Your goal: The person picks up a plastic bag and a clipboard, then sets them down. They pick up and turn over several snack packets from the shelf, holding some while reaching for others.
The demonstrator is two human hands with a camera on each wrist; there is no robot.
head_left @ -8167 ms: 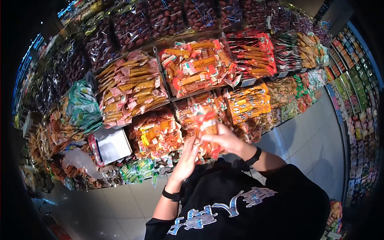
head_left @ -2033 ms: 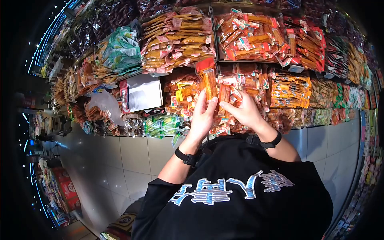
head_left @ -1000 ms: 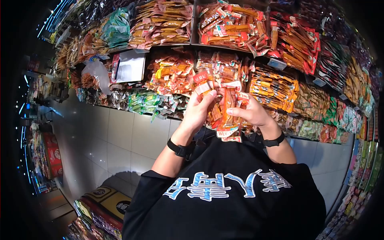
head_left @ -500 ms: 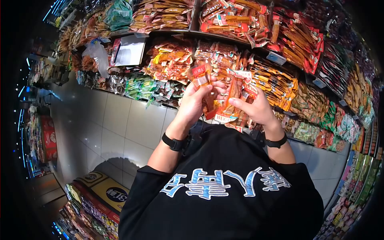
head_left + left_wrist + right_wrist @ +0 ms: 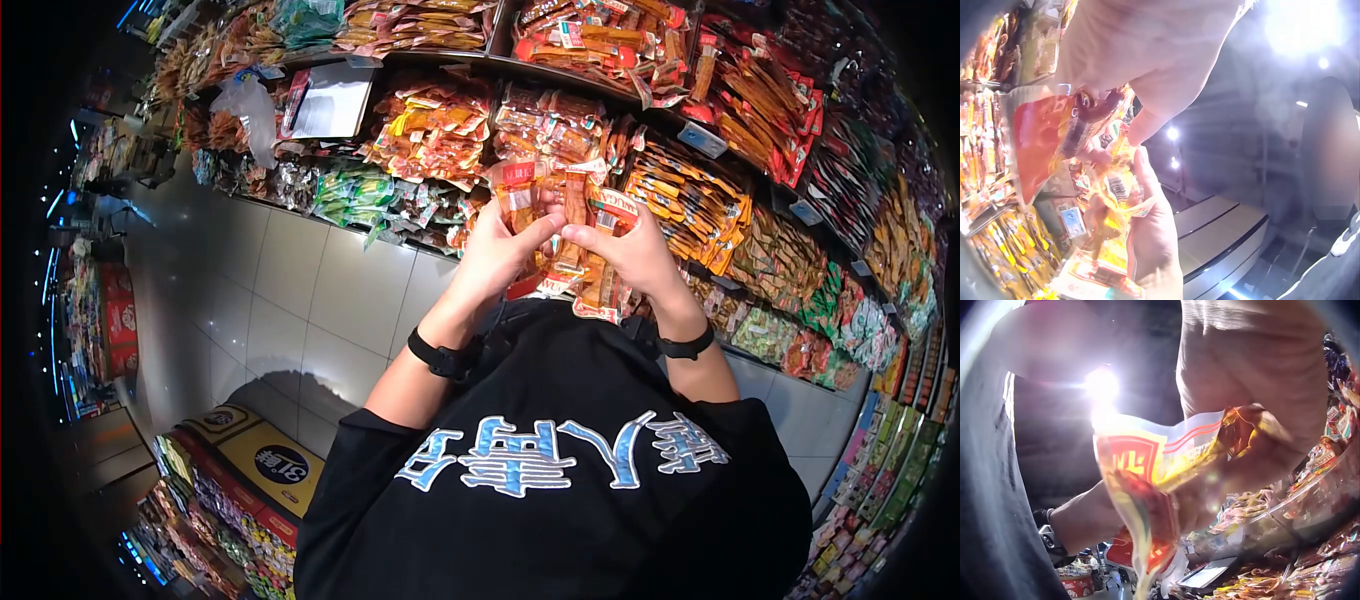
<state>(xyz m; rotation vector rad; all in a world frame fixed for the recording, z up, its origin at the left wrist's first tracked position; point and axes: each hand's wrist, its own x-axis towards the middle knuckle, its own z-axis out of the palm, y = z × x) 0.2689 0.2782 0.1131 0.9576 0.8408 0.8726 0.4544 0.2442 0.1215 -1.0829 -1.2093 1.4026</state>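
Note:
Both hands meet in front of the chest in the head view, thumbs nearly tip to tip. My left hand point(image 5: 497, 250) holds a clear snack packet with a red top point(image 5: 517, 176) and orange-brown contents. That red end point(image 5: 1038, 140) sticks out beyond the fingers in the left wrist view. My right hand point(image 5: 640, 255) grips several orange-brown snack packets with white-and-red labelled ends point(image 5: 612, 203), their lower ends hanging over the shirt. In the right wrist view a packet with a red-and-yellow label point(image 5: 1132, 456) hangs below the hand. The packets overlap between the hands, and most fingers are hidden behind them.
Bins of similar snacks point(image 5: 548, 125) lie just beyond the hands, with yellow packets point(image 5: 690, 205) to the right. A white pad point(image 5: 328, 102) and a clear plastic bag point(image 5: 247, 115) rest at left. Tiled floor point(image 5: 300, 270) and a snack display point(image 5: 250, 460) lie lower left.
The hands, apart half a second ago, have come together with their packets side by side. Two seconds ago they were over the bins, the left holding up the red-topped packet.

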